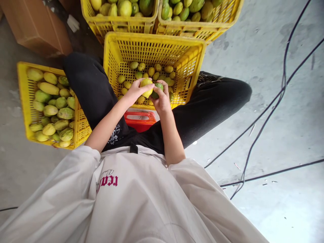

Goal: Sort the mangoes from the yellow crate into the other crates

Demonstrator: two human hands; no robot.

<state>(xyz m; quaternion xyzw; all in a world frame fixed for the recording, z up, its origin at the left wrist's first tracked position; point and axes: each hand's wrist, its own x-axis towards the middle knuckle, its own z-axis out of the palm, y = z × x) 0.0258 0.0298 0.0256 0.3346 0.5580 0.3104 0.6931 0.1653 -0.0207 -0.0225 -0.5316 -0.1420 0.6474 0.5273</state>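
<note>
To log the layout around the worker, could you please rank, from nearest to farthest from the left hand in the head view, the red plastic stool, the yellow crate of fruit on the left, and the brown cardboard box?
1. Red plastic stool: just below the left hand, between the legs.
2. Yellow crate of fruit on the left: beside the left leg.
3. Brown cardboard box: top left corner, farthest.

A yellow fruit [146,87], smooth and oval, is held just above the crate's near edge. A greener fruit [157,89] is pressed right beside it, touching, partly hidden by fingers.
</note>
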